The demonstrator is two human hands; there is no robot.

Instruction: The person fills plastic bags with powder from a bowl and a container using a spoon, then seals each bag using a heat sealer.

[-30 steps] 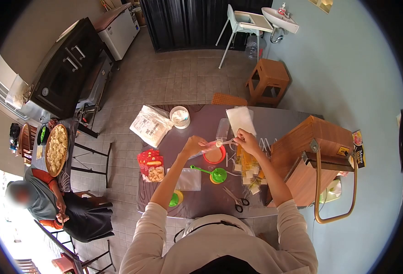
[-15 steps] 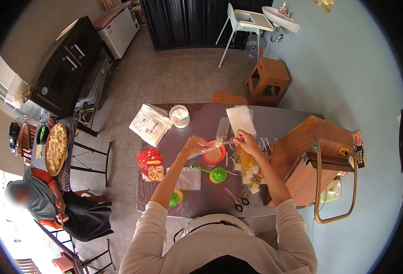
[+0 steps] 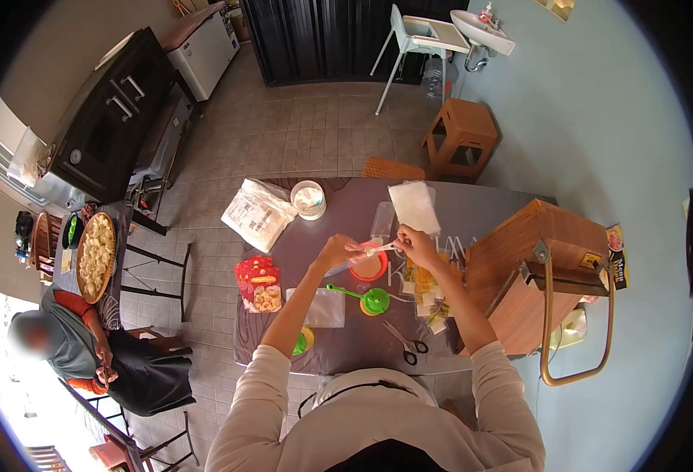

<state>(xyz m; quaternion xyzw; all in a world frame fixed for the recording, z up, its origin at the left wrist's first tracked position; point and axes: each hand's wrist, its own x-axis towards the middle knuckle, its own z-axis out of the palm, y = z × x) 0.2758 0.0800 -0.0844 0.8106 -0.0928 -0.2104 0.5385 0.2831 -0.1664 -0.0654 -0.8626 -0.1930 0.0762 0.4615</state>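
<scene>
A small clear plastic pouch (image 3: pixel 360 253), as far as I can make out, hangs just above the round orange plastic bowl (image 3: pixel 368 272), pinched in the left hand (image 3: pixel 337 252). Over that bowl the right hand (image 3: pixel 417 245) pinches a thin white spoon (image 3: pixel 383 248).

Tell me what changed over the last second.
The right hand edged slightly toward the left hand; both keep their grip on the small white piece over the red bowl. The green scoop, scissors and seated person stayed put.

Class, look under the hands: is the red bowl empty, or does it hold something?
Not empty: the red bowl shows a pale orange filling across its inside.
</scene>
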